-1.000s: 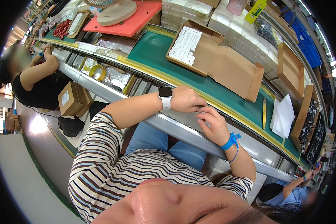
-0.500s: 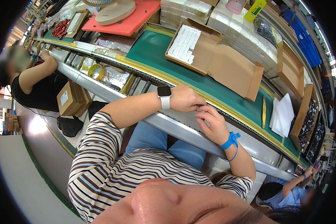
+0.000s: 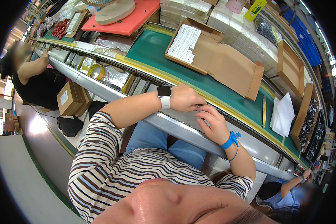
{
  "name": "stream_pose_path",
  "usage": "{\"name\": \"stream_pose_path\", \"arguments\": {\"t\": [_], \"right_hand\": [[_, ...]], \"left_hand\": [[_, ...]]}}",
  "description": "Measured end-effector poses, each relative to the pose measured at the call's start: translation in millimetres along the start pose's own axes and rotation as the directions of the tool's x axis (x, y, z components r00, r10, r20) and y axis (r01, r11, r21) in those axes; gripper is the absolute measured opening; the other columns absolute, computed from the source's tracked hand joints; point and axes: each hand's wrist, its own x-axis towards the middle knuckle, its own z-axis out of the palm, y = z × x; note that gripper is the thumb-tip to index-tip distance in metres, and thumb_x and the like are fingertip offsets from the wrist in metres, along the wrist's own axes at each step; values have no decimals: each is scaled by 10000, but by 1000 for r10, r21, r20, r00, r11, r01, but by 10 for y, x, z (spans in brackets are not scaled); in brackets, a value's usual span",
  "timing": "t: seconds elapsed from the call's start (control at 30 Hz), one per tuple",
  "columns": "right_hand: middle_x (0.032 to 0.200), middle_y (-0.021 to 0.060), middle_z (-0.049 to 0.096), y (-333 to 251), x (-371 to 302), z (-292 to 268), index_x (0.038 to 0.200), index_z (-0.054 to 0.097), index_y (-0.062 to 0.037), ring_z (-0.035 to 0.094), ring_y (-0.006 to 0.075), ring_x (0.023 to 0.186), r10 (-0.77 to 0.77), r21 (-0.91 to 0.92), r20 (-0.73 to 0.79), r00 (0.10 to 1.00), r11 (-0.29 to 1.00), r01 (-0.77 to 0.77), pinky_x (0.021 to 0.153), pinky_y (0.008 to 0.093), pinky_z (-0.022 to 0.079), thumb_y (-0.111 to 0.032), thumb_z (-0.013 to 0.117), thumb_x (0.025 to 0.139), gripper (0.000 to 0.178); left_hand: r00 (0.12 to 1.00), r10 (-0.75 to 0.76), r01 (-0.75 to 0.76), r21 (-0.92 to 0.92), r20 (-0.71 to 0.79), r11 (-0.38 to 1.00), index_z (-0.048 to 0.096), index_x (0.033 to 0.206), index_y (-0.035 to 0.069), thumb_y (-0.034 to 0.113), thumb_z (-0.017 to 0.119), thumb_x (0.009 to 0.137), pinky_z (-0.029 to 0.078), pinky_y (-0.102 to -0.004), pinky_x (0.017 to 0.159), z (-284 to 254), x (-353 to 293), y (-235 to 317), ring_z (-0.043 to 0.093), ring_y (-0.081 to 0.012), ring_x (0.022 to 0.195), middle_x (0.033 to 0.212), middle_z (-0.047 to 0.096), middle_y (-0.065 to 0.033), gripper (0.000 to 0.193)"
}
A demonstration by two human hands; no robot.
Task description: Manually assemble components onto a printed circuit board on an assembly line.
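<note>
My left hand, below a white-banded smartwatch, rests at the conveyor's near rail with its fingers curled closed. Whatever may lie inside those fingers is hidden. Close against its fingertips is my right hand, a blue wrist strap around the wrist. The right fingers are loosely bent and apart, and nothing shows between them. Beyond both hands, on the green belt, lies an opened cardboard box. Rows of small white blocks fill its left part.
A metal rail runs before me. Right on the belt are a yellow stick, white foam sheets and a carton of dark parts. Yellow tape lies left. Co-workers sit far left and lower right.
My hands have not moved. The co-worker at the left has shifted, head and arm now elsewhere, and the co-worker at the lower right has drawn the hands a little left.
</note>
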Motion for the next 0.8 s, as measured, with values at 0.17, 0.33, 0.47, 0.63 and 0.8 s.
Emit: {"name": "stream_pose_path", "arguments": {"t": [0.17,0.33,0.47,0.63,0.8], "right_hand": [[993,120,561,0,-2,-2,895,606,-10,572,264,882,-2,-2,1,1000,1000,2,732,305,473,-4,608,744,150],[992,120,563,-14,1,-3,894,606,-11,574,265,886,-1,-5,0,1000,1000,1,729,304,475,-5,608,744,150],[995,120,562,-9,3,1,896,607,-13,574,263,887,4,-4,2,1000,1000,-4,733,303,474,-5,608,745,152],[1002,121,560,-1,23,-5,899,606,-13,573,266,893,-2,-6,3,1000,1000,2,739,304,474,-3,609,744,155],[1005,127,556,23,26,-9,913,601,-12,572,262,886,-18,-8,0,1000,1000,18,738,306,474,1,609,741,172]], "left_hand": [[1000,-3,3,0,-2,1000,624,842,118,143,583,717,474,-385,559,-7,2,14,611,-276,659,708,638,-70,134],[1000,-16,16,10,11,1000,626,847,123,147,580,723,475,-386,558,-6,-3,15,611,-276,660,710,638,-70,134],[1000,-19,19,8,-1,1000,626,859,130,148,581,724,476,-389,559,0,-9,6,612,-276,662,711,639,-68,143],[1000,-27,27,13,11,1000,626,865,130,147,583,723,478,-388,563,-20,2,-1,613,-274,665,710,639,-67,149],[1000,-9,9,6,5,1000,624,867,129,146,584,720,480,-387,566,-32,13,-13,614,-273,667,714,640,-62,153]]}}
